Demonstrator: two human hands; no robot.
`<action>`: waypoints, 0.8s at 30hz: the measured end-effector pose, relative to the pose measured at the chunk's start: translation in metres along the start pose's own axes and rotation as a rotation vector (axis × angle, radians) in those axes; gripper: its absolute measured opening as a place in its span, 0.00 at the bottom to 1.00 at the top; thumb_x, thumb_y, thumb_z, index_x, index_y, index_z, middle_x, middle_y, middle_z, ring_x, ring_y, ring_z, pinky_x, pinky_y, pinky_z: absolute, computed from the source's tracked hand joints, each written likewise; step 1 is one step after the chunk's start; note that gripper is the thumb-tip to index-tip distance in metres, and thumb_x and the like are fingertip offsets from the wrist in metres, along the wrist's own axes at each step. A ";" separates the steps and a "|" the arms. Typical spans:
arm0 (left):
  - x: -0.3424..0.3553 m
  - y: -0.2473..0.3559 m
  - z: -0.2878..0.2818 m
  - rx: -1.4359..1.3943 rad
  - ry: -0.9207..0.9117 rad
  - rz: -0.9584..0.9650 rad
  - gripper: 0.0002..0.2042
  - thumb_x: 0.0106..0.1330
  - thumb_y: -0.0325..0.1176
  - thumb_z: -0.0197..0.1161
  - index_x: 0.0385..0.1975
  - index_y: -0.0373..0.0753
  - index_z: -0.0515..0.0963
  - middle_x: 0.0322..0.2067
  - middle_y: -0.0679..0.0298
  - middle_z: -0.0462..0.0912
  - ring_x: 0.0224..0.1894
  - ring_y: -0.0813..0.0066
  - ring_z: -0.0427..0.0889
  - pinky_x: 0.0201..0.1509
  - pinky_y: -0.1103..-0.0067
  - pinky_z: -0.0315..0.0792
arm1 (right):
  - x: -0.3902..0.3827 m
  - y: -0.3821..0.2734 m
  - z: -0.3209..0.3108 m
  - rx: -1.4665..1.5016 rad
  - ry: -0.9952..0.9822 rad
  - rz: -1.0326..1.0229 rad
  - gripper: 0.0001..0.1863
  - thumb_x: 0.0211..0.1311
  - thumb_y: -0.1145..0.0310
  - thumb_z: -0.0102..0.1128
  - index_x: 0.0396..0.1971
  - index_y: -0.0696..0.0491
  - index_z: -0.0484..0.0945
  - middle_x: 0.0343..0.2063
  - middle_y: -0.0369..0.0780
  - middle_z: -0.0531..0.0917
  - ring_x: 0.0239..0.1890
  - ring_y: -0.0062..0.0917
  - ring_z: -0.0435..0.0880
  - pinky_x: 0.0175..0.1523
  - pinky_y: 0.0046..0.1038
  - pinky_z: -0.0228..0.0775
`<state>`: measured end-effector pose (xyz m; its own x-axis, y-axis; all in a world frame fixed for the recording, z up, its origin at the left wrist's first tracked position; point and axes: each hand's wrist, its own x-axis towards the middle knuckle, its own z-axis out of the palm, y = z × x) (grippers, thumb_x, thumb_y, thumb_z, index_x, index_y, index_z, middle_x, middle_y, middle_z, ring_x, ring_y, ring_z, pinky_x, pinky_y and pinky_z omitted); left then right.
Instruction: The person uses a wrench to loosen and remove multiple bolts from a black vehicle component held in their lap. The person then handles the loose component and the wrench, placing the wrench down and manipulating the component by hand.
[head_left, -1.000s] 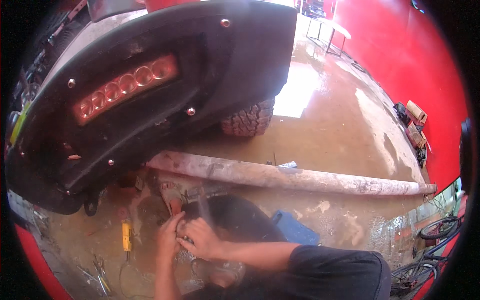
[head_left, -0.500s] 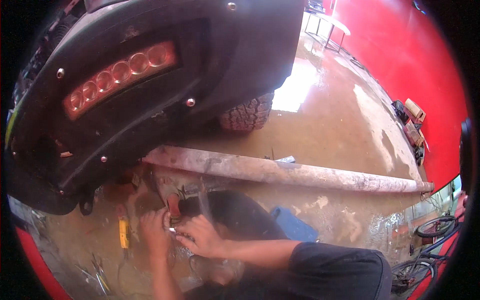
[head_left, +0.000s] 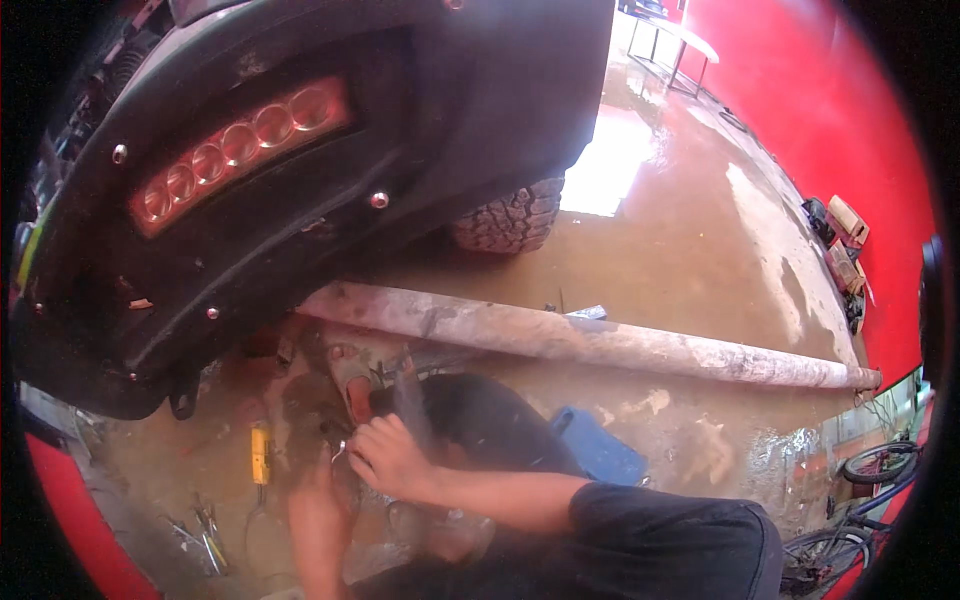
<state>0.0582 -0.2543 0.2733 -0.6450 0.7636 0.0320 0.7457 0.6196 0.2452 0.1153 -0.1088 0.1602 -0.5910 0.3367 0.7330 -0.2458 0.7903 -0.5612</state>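
Low in front of me, both hands meet at a small shiny metal piece [head_left: 339, 452], too small and blurred to name. My right hand [head_left: 392, 458] comes in from the right with fingers curled and closed on this piece. My left hand [head_left: 318, 500] rises from below, its fingertips pinched at the other side of the piece; what else it may hold is hidden. Just beyond the hands is a foot in a sandal [head_left: 352, 372], beside my dark-clothed knee [head_left: 480, 415]. Left of my left hand, a yellow tool [head_left: 261, 455] with a cable lies on the floor.
A black vehicle bumper [head_left: 300, 210] with a red round-lens lamp strip [head_left: 240, 145] overhangs the upper left, a tyre [head_left: 510, 215] behind it. A long whitish pipe [head_left: 600, 340] crosses the wet floor. Nearby lie a blue plastic container [head_left: 600, 445], slim tools [head_left: 208, 540] and bicycles [head_left: 840, 545].
My left hand has lowered slightly and turned, and my right hand has moved a little up and left. The view has shifted slightly; the metal piece stays between the hands.
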 end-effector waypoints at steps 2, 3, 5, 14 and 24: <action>-0.002 0.003 -0.001 0.061 0.001 -0.018 0.23 0.64 0.25 0.60 0.62 0.31 0.76 0.37 0.42 0.85 0.35 0.43 0.85 0.39 0.57 0.78 | 0.002 0.001 0.007 0.015 0.014 0.009 0.13 0.56 0.71 0.70 0.40 0.56 0.78 0.35 0.43 0.78 0.38 0.38 0.76 0.44 0.38 0.63; -0.002 0.004 -0.001 0.089 0.029 0.000 0.24 0.63 0.26 0.61 0.62 0.31 0.76 0.36 0.43 0.85 0.33 0.44 0.85 0.37 0.57 0.78 | 0.003 0.001 0.010 0.027 0.022 0.016 0.14 0.56 0.70 0.71 0.40 0.56 0.78 0.35 0.43 0.78 0.38 0.38 0.76 0.44 0.38 0.63; -0.001 0.007 -0.002 0.142 0.013 -0.018 0.26 0.64 0.26 0.61 0.64 0.33 0.75 0.32 0.43 0.85 0.31 0.44 0.85 0.35 0.57 0.78 | 0.004 0.001 0.014 0.045 0.038 0.030 0.15 0.56 0.70 0.71 0.41 0.56 0.78 0.35 0.43 0.78 0.39 0.38 0.76 0.44 0.38 0.63; 0.007 0.010 0.000 0.285 -0.084 0.012 0.28 0.65 0.27 0.58 0.68 0.32 0.71 0.24 0.46 0.85 0.28 0.46 0.87 0.34 0.56 0.79 | 0.004 0.006 0.015 0.019 -0.038 0.023 0.17 0.56 0.69 0.71 0.44 0.55 0.78 0.37 0.42 0.78 0.41 0.38 0.77 0.46 0.39 0.64; 0.009 0.019 -0.003 0.353 -0.089 0.004 0.24 0.67 0.28 0.57 0.64 0.37 0.76 0.22 0.48 0.84 0.26 0.49 0.87 0.33 0.59 0.80 | 0.006 0.010 0.013 0.040 -0.116 0.064 0.16 0.55 0.68 0.69 0.42 0.55 0.76 0.37 0.43 0.78 0.43 0.39 0.77 0.49 0.40 0.64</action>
<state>0.0665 -0.2362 0.2812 -0.6367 0.7691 -0.0557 0.7698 0.6297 -0.1048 0.0990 -0.1056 0.1541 -0.6905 0.3229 0.6472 -0.2336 0.7473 -0.6221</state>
